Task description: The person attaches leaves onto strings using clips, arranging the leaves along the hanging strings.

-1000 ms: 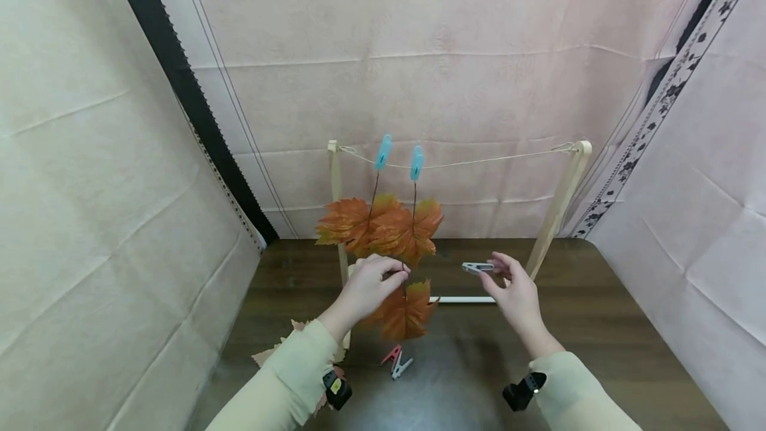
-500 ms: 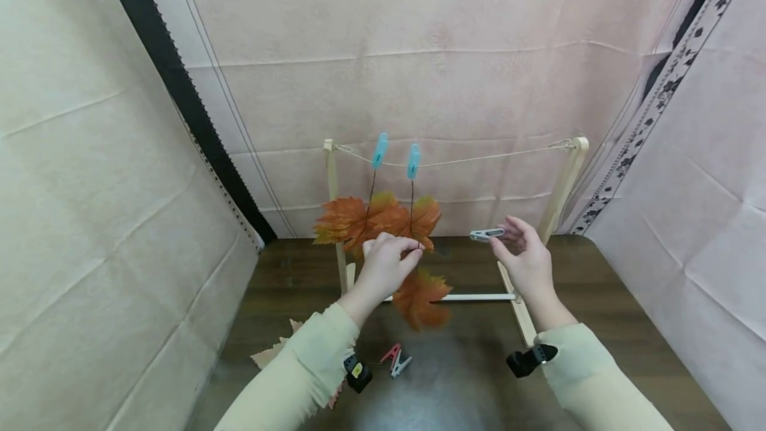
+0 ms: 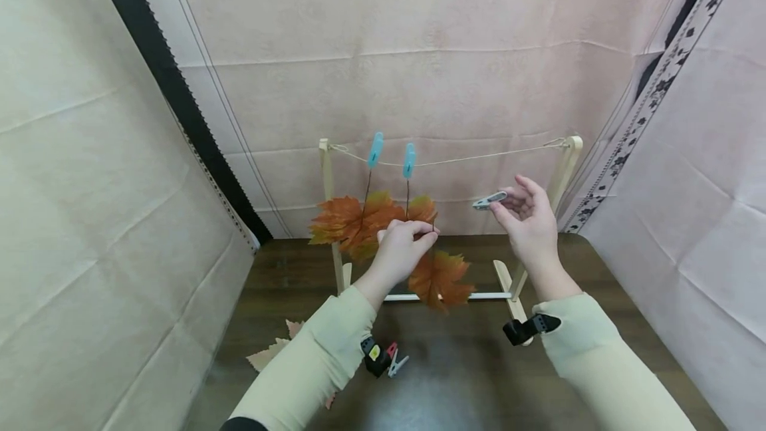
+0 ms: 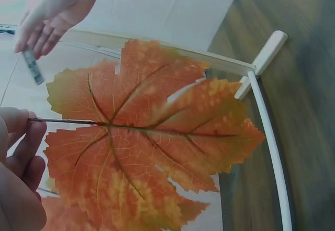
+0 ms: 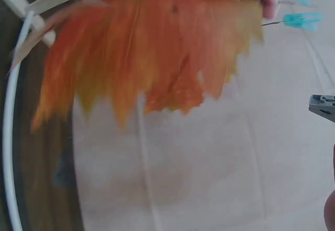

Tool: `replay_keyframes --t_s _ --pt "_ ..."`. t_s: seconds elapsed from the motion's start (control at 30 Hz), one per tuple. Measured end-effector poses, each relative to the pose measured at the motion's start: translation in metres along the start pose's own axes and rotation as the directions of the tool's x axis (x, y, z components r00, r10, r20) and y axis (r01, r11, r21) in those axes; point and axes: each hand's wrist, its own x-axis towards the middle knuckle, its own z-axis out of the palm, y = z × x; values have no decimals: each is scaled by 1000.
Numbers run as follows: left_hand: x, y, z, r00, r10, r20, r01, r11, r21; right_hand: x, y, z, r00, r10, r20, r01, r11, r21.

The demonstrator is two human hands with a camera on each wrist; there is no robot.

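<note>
My left hand (image 3: 403, 248) pinches the thin dark stem of an orange maple leaf (image 3: 441, 278), which hangs below the fingers. In the left wrist view the leaf (image 4: 141, 131) spreads out wide from its stem (image 4: 68, 121). Up on the right, my right hand (image 3: 529, 221) holds a grey clothespin (image 3: 489, 201) between thumb and fingers, below the string (image 3: 473, 159). Two more maple leaves (image 3: 359, 221) hang from that string by blue clothespins (image 3: 375, 149); my left hand partly covers the right one.
Wooden posts (image 3: 565, 168) carry the string, joined low by a white rod (image 3: 487, 296). A red clothespin (image 3: 391, 349) and a grey clothespin (image 3: 397, 364) lie on the dark table (image 3: 455, 364). Pale leaves (image 3: 269, 353) lie partly under my left sleeve. Cloth hangs behind and at both sides.
Both hands have risen toward the string. My left hand has also gone right with the maple leaf, and my right hand has lifted the grey clothespin.
</note>
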Motion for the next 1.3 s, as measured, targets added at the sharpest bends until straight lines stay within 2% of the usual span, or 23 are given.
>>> replay_keyframes --t_s 0.27,0.37,0.53,0.63,0.93,1.07,1.3 --pt "18 16 5 999 -18 -34 17 999 -37 21 -20 7 999 23 -42 -23 1000 5" --pt "25 18 6 999 -13 -44 14 1000 20 27 -32 12 999 26 -32 -25 1000 8" --pt "36 17 4 996 1 -91 15 986 167 35 -51 23 997 -53 57 56 997 -57" --pt "39 17 2 993 5 -117 19 978 206 42 -52 26 994 -73 83 79 994 -69" --pt "44 22 9 988 16 -153 8 987 159 61 -42 24 997 56 44 -58 997 41" --pt "45 26 13 984 20 -178 3 992 128 66 -44 22 997 82 8 -82 992 99" --pt "46 33 17 975 116 -192 -70 971 231 74 -47 21 997 75 -17 -73 992 102"
